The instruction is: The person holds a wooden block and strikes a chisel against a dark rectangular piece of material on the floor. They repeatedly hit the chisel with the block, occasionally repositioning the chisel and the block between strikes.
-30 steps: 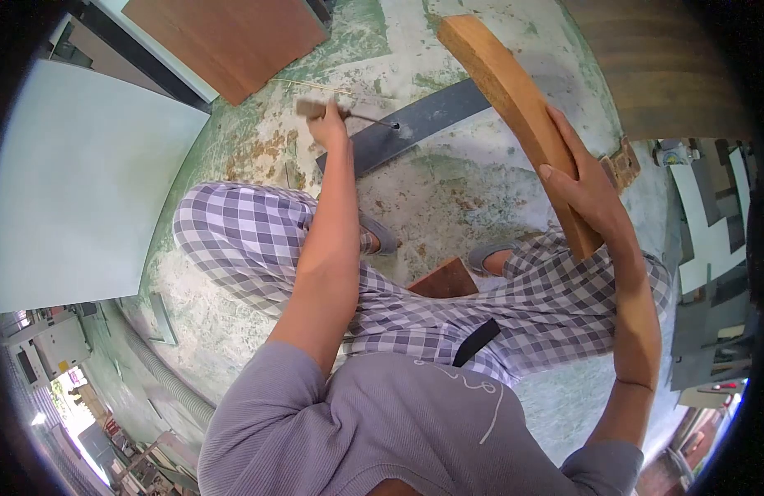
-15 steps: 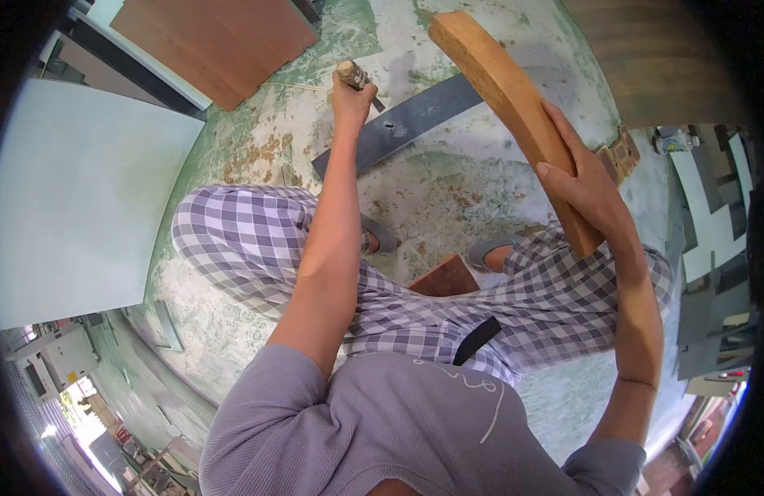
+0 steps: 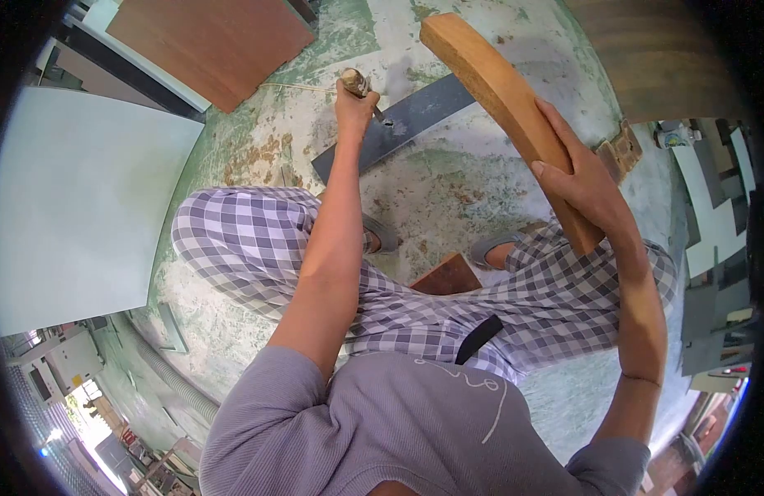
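My left hand (image 3: 355, 114) is closed around a chisel (image 3: 354, 81) with a worn wooden handle. The chisel's blade tip is right at a small hole in a dark grey board (image 3: 431, 109), which lies slantwise on the floor in front of my feet. In my right hand (image 3: 587, 186) is a thick length of wood (image 3: 493, 87), gripped near its lower end with the thumb on top. Its far end is raised and overlaps the right end of the board in this view.
A reddish-brown panel (image 3: 212, 45) and a pale panel (image 3: 84, 207) stand at the left. Between my feet lies a brown wood block (image 3: 449, 277). A rough wood piece (image 3: 620, 153) sits beyond my right hand, with board offcuts (image 3: 716, 219) at far right.
The chisel has moved slightly right and down, bringing its tip to the hole in the board. The length of wood in my right hand has shifted a little left.
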